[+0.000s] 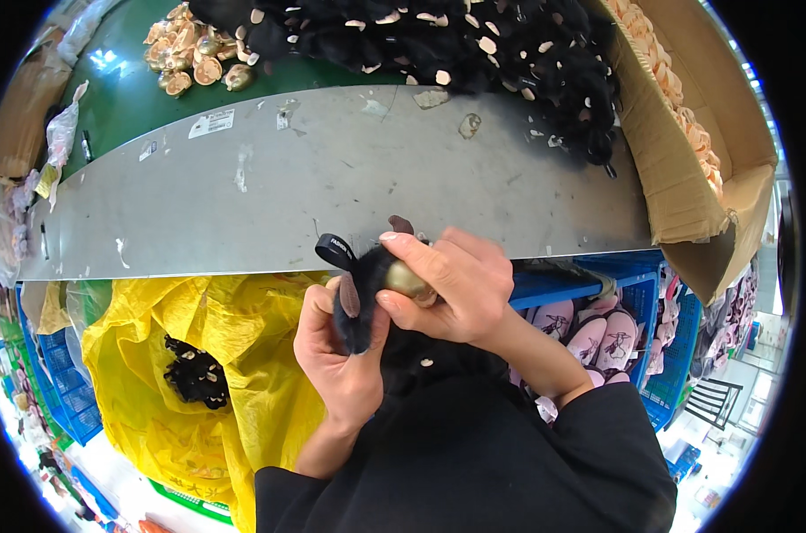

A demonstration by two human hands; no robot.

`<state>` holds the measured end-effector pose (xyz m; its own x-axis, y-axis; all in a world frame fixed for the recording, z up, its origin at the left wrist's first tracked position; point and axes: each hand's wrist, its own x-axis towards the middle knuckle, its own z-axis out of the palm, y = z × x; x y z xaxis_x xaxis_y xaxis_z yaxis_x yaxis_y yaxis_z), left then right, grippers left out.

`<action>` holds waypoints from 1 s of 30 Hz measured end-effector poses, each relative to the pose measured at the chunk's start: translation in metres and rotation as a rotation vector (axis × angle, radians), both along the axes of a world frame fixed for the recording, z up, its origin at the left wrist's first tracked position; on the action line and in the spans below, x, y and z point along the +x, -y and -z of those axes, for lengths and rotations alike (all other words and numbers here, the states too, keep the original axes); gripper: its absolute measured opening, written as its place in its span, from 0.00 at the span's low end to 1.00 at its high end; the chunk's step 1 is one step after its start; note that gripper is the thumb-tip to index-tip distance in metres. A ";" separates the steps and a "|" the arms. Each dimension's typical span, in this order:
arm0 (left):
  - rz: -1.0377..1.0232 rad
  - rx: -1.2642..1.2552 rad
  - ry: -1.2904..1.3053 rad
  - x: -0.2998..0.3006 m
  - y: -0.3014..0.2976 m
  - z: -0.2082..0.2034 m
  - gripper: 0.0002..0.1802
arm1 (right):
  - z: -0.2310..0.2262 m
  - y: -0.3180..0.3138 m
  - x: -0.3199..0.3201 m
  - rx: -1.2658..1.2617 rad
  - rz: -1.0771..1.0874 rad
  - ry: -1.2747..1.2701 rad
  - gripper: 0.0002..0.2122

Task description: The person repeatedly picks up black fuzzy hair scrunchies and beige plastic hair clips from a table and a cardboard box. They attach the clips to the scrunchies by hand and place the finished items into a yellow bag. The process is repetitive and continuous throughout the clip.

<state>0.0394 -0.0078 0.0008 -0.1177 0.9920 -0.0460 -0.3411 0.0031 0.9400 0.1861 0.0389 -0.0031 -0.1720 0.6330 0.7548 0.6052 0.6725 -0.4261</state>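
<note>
Just in front of the table's near edge, I hold a small black furry piece [359, 333] with a dull purplish ear-like flap and a black ribbon loop [335, 252] standing up at its top. My left hand [343, 377] is closed around its lower left side, thumb and fingers pinching the fur. My right hand [465, 284] grips a shiny gold rounded piece [405, 282] with thumb and forefinger, pressed against the fur. Whether the gold piece sits inside the fur or only touches it, I cannot tell. A second flap [400, 224] sticks up behind my right fingers.
A grey metal tabletop [332, 178] stretches ahead. On it lie a gold-and-peach heap [190, 53] and many black furry pieces [527, 71]. A cardboard box [670, 169] holds peach-coloured pieces. Below are a yellow bag [270, 382] with black pieces and a blue crate [643, 311] with pink ones.
</note>
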 end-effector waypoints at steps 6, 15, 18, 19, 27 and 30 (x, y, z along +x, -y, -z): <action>0.084 -0.145 0.064 -0.014 -0.011 -0.008 0.13 | -0.002 0.002 -0.002 -0.155 -0.064 0.068 0.22; 0.303 -0.035 0.109 -0.031 -0.005 -0.010 0.13 | -0.007 0.012 0.023 -1.410 -0.639 -0.854 0.30; 0.363 0.016 0.046 -0.032 -0.003 -0.012 0.11 | -0.003 0.014 0.032 -1.643 -0.788 -0.951 0.32; 0.384 0.013 0.061 -0.033 -0.002 -0.015 0.10 | -0.004 0.016 0.031 -1.667 -0.825 -0.971 0.32; 0.401 -0.004 0.034 -0.035 -0.004 -0.035 0.07 | -0.012 0.025 0.020 -1.380 -0.918 -0.812 0.24; 0.361 0.150 -0.076 -0.038 -0.004 -0.024 0.12 | -0.031 0.027 0.018 -1.114 -0.733 -0.625 0.23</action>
<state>0.0019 -0.0042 0.0246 0.2422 0.9653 0.0977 -0.2726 -0.0289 0.9617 0.2043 0.0116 0.0275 -0.5401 0.8414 0.0183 -0.1921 -0.1021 -0.9760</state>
